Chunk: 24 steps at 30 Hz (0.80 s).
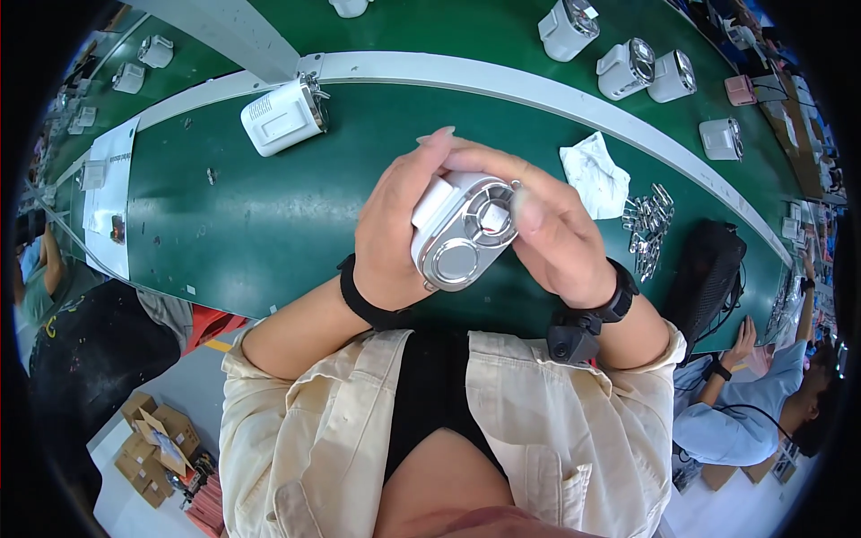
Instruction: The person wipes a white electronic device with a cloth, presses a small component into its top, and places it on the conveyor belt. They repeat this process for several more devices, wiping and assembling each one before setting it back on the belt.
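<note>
Between my hands, above the green table, is a white device (446,228) with a rounded body. Its silver face is turned up and shows a spoked round opening above a plain round disc. My left hand (395,229) wraps its left side, palm against the white shell. From the right, my right hand (552,220) closes round the far end, its thumb by the spoked opening. A small metal piece shows at the device's edge beside that thumb. The fingers behind the body are partly hidden.
Another white device (283,118) lies at the back left, by a white rail (404,67). Rightward are a crumpled white cloth (595,176), a pile of small metal clasps (647,224) and a black case (707,278). A co-worker (740,417) sits at the right.
</note>
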Each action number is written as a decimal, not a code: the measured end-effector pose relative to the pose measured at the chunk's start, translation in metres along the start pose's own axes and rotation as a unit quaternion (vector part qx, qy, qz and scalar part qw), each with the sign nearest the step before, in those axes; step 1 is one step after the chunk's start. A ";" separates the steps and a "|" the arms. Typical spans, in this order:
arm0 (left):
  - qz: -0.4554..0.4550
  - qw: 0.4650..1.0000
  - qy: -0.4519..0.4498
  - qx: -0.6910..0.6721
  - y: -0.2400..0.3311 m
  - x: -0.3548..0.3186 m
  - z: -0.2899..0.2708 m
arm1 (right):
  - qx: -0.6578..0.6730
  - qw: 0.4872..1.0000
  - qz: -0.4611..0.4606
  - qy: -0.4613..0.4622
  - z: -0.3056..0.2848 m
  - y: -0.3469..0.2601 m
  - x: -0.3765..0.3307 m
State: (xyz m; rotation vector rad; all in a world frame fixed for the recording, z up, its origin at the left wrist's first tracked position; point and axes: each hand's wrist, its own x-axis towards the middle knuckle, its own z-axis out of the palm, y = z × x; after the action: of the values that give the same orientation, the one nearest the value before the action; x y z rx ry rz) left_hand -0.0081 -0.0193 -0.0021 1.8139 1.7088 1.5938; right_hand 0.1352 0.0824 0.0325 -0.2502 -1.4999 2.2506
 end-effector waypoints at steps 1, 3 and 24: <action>-0.001 1.000 0.002 0.001 0.000 0.000 0.000 | 0.001 1.000 -0.009 0.003 0.001 0.002 0.001; 0.005 1.000 0.003 0.015 0.000 -0.001 0.000 | 0.004 1.000 -0.028 0.009 0.002 0.004 0.002; -0.176 0.981 0.078 -0.033 -0.009 0.007 0.007 | -0.397 0.869 -0.101 0.278 -0.076 0.008 0.147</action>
State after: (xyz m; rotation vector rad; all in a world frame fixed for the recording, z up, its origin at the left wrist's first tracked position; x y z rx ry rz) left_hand -0.0099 -0.0068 -0.0077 1.2939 1.8883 1.6494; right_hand 0.0304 0.2075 0.0067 -0.8486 -1.8927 1.1323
